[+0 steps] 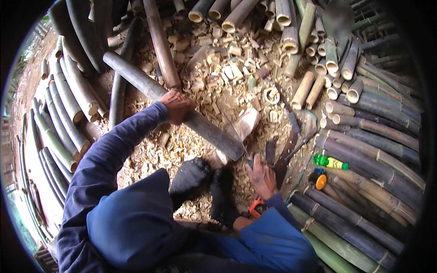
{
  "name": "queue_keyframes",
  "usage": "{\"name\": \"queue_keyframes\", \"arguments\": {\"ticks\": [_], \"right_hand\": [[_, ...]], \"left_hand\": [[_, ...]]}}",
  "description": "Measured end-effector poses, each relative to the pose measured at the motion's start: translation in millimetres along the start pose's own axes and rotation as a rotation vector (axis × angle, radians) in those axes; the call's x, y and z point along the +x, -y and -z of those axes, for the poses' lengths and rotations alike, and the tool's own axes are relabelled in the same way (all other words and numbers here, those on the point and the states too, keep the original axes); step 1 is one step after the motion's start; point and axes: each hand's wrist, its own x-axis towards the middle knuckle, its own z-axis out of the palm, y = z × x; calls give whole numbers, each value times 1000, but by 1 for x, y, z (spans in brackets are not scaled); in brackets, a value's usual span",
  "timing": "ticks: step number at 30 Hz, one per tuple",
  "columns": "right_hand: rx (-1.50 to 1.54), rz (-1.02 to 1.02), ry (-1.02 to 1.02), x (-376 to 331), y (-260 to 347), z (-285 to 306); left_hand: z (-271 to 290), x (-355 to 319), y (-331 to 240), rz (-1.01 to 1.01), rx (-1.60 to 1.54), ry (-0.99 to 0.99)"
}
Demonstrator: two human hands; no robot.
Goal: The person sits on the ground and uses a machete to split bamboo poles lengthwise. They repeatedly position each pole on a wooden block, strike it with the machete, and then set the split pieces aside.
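Observation:
My left hand [177, 107] is closed round a thick grey-brown bamboo pole [211, 133], which slants from the upper left down to just in front of my feet. Its near end lies by a pale chopped wooden block [247, 122]. In my right hand [263, 177] is the dark handle of a thin-bladed cutting tool [236, 132]. The narrow blade runs up and left from my fist, across the pole's end; whether it touches the bamboo I cannot tell. My feet in black socks [222, 195] stand close to the pole. Beside my right wrist lies an orange tool handle [257, 207].
Pale bamboo chips [232, 73] cover the ground. Cut bamboo poles lie on the left [68, 109] and are stacked on the right [355, 214]. Long dark tools [293, 123] rest right of the block. A green bottle [331, 162] and an orange round object [321, 182] sit on the right stack.

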Motion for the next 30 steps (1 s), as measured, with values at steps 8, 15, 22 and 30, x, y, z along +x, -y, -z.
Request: {"name": "queue_keyframes", "arguments": {"ticks": [8,15,22,30], "right_hand": [[417,268,-340,-6,36,36],[47,-7,72,2,30,40],[103,-13,-46,-8,3,9],[282,211,-299,-10,34,46]], "left_hand": [[-15,-21,1,-35,5,-200],[-9,-5,-3,-46,47,-105],[-3,-4,-10,-82,34,-210],[-18,-11,-4,-89,56,-318]]}}
